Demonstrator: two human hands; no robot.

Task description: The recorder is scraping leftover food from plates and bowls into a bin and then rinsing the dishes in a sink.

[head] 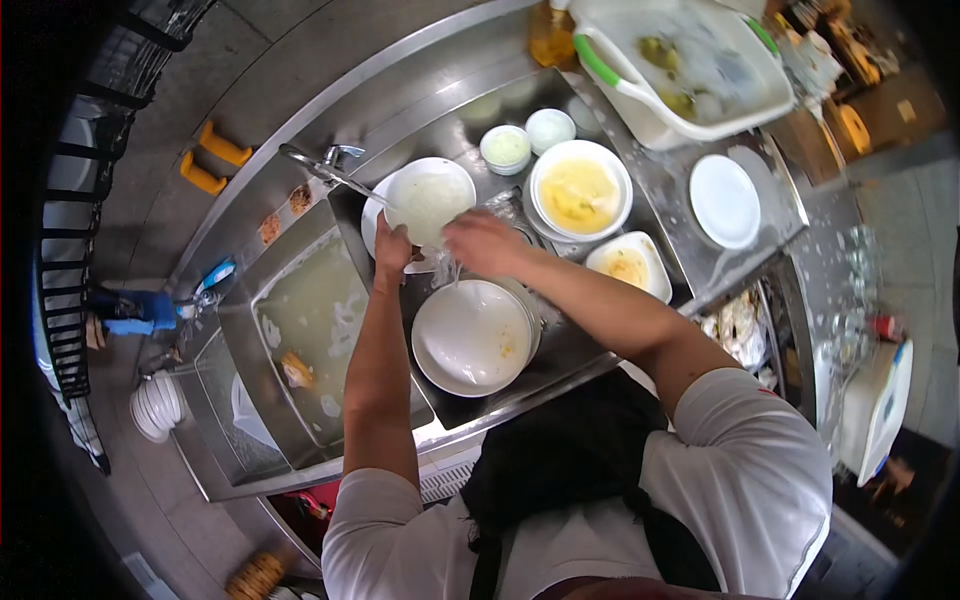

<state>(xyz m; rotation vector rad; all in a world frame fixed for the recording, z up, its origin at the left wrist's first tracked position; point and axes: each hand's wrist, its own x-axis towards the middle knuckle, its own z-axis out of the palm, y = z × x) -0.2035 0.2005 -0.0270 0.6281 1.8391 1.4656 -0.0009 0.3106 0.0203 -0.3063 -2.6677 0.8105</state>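
My left hand grips the near edge of a white bowl that holds cloudy liquid. The bowl is over a white plate in the middle sink basin, under the end of the metal faucet. My right hand is at the bowl's right edge, fingers curled and blurred; whether it grips the rim is unclear. Water runs down between my hands toward a stack of large white bowls. The top bowl carries yellowish food specks.
Right of my hands stand a bowl of yellow liquid, small white bowls and a square dish. A tub and a white plate rest on the counter. A yellow sponge is in the water-filled left basin.
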